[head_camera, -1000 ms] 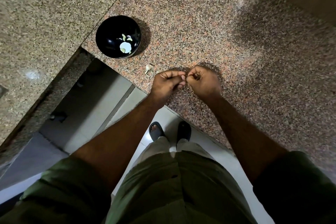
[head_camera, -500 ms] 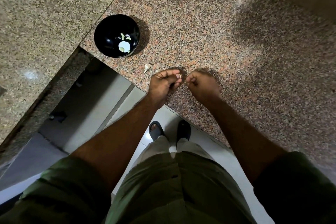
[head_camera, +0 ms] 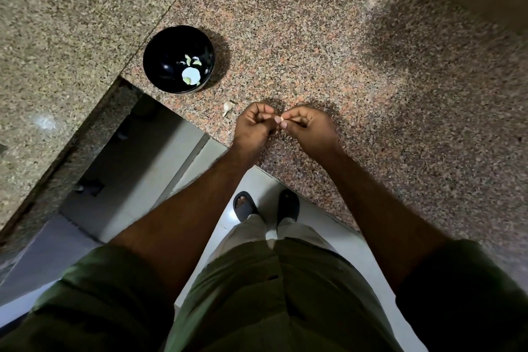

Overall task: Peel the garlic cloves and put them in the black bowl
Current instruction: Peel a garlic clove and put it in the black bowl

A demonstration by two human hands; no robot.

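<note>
A small garlic clove [head_camera: 278, 118] sits between the two hands, just above the near edge of the granite worktop [head_camera: 357, 66]; only a pale sliver of it shows between the fingertips. The left hand [head_camera: 253, 127] is curled into a loose fist, its thumb and forefinger forming a grip pinched on the clove's left side. The right hand [head_camera: 310, 127] is likewise curled, its grip pinched on the clove from the right, thumbnail facing the camera. The two hands almost touch at the clove.

Just left of the left hand, an unpeeled garlic clove [head_camera: 228, 107] with its papery skin lies on the worktop, apart from the hand. Further left and farther back stands the black bowl [head_camera: 160, 66], near the inner corner of the worktop; inside it lie several pale peeled cloves [head_camera: 191, 76] and bits of skin, gathered toward its right side.

Below the worktop edge the white tiled floor [head_camera: 328, 237] shows, with two feet in dark slide sandals [head_camera: 245, 207]. The person wears light trousers and an olive-green shirt [head_camera: 257, 308] with short sleeves.
</note>
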